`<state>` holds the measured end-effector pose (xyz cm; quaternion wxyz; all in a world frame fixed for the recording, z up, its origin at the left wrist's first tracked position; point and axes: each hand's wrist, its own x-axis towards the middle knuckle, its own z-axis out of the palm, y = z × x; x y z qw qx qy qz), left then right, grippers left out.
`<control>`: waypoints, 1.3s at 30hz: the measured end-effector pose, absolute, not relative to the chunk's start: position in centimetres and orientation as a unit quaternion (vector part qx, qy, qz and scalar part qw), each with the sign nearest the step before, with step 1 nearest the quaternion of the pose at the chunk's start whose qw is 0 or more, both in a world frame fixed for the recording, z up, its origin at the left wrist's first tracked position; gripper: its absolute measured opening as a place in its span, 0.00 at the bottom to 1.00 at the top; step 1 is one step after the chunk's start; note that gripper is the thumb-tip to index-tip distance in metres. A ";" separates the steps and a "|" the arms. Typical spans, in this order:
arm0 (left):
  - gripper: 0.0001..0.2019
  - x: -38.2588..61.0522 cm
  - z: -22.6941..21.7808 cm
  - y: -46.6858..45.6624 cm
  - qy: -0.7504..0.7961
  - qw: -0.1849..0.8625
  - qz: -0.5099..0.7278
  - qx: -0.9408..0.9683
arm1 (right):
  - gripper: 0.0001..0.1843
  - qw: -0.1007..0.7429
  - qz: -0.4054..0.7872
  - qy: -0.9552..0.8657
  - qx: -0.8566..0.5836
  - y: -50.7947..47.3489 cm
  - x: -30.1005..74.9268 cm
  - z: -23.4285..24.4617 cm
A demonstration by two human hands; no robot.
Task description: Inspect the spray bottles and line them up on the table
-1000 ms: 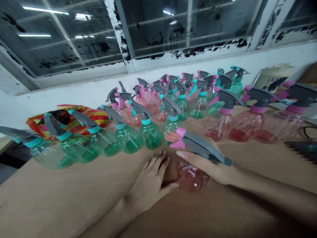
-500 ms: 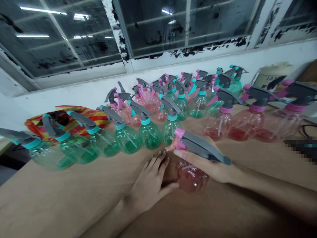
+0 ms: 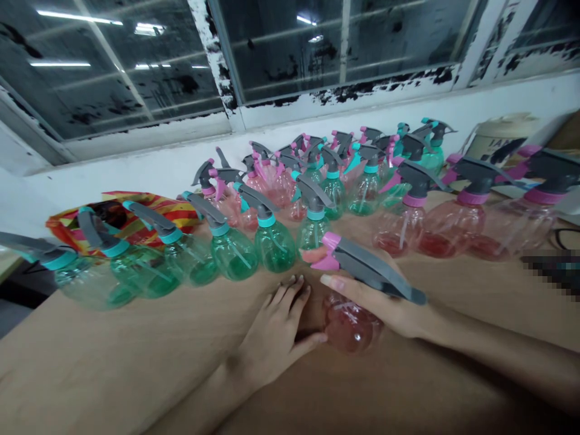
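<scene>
My right hand [image 3: 385,302] is wrapped round the neck of a pink spray bottle [image 3: 351,329] with a grey and pink trigger head. One finger reaches to the front of its pink trigger; the thumb lies along the near side. Reddish liquid shows in the clear body, which stands on the wooden table [image 3: 149,368]. My left hand [image 3: 274,329] lies flat on the wood, fingers spread, its thumb tip at the bottle's lower side. Just beyond the fingers stands a green spray bottle [image 3: 275,248] with a turquoise collar.
A row of green spray bottles [image 3: 233,254] runs left, and pink spray bottles [image 3: 451,226] stand to the right. More bottles crowd behind, near the wall [image 3: 149,157]. A red and yellow bag [image 3: 181,220] lies back left; a cream container [image 3: 501,136] stands back right.
The finger of my right hand at the trigger has straightened forward, and the pink trigger has swung outward. My left hand and the bottle's body stay in place.
</scene>
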<state>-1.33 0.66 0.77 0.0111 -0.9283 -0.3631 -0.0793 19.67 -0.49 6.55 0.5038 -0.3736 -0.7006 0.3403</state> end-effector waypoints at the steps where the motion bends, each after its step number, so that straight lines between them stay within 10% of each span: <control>1: 0.34 -1.3 0.7 0.7 -0.363 0.010 -0.082 -0.928 | 0.14 0.503 0.337 -0.701 -0.377 -0.5 19.7 6.5; 39: 0.35 -1.1 0.6 0.6 -0.370 0.005 -0.062 -0.927 | 0.13 0.512 0.346 -0.694 -0.370 -0.8 19.5 6.4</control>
